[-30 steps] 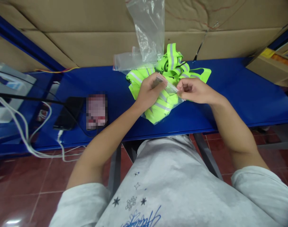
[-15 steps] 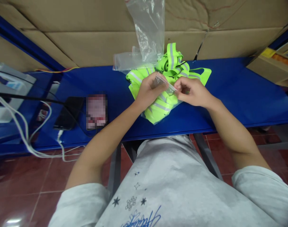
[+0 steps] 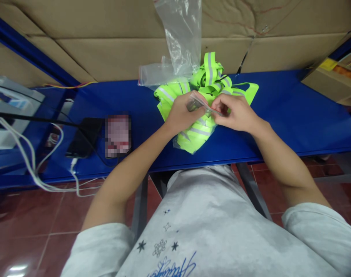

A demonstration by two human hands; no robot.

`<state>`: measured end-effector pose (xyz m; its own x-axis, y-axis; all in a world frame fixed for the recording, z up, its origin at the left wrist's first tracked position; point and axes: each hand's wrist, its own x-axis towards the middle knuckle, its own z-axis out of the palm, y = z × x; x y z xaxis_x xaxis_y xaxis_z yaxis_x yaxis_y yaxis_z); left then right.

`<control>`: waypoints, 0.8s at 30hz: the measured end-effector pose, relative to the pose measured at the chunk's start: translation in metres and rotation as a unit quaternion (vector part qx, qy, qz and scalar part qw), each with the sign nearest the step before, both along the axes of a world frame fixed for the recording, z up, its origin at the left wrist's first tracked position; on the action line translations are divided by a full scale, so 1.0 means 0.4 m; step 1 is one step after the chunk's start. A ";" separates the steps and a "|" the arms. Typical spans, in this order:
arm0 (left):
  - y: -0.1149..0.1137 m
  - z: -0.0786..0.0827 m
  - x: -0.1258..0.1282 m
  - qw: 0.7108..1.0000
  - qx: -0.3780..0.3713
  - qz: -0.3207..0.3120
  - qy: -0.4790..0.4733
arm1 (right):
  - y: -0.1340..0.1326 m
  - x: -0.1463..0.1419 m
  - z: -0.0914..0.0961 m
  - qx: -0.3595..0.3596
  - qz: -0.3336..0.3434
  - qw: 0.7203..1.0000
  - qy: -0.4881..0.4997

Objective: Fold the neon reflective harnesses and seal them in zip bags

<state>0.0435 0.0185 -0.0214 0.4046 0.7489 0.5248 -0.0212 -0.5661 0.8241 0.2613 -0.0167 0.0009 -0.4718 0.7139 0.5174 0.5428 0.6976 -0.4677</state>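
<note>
My left hand [image 3: 184,111] grips the upper edge of a clear zip bag [image 3: 197,100], its thumb laid along the strip. At the other end of that edge my right hand [image 3: 234,111] pinches the plastic between thumb and fingers. Folded neon-yellow fabric with grey reflective bands [image 3: 194,140] shows in the bag, below my hands. Right behind lies a heap of neon-yellow reflective straps [image 3: 210,75] with black parts. My hands hide part of the bag and of the heap.
Clear plastic bags [image 3: 183,38] lie behind the heap against the cardboard backing [image 3: 112,54]. To the left on the blue table [image 3: 296,115] are a black phone [image 3: 84,140], a device with a blurred screen [image 3: 117,134] and white cables [image 3: 34,161]. A cardboard box [image 3: 334,84] stands at the right.
Both hands keep hold of the bag's edge. The bag's upper edge has tilted and my left hand has come slightly lower. The filled lower part has shifted a little down and to the right.
</note>
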 end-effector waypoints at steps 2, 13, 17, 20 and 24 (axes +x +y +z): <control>-0.003 0.000 0.003 0.999 0.044 0.018 0.006 | 0.001 0.000 -0.002 0.014 0.001 1.000 -0.015; 0.007 -0.016 0.004 0.999 0.015 0.035 -0.032 | 0.000 -0.001 0.001 0.009 0.001 0.999 -0.047; 0.011 -0.022 0.004 0.999 0.005 0.034 -0.035 | 0.002 0.002 0.001 0.010 -0.010 0.998 -0.056; 0.013 -0.023 0.003 0.998 -0.005 0.041 -0.038 | 0.005 0.010 0.003 -0.001 -0.014 0.998 -0.061; 0.016 -0.023 0.001 0.997 -0.021 0.059 -0.050 | 0.006 0.025 0.012 -0.033 -0.001 0.997 -0.070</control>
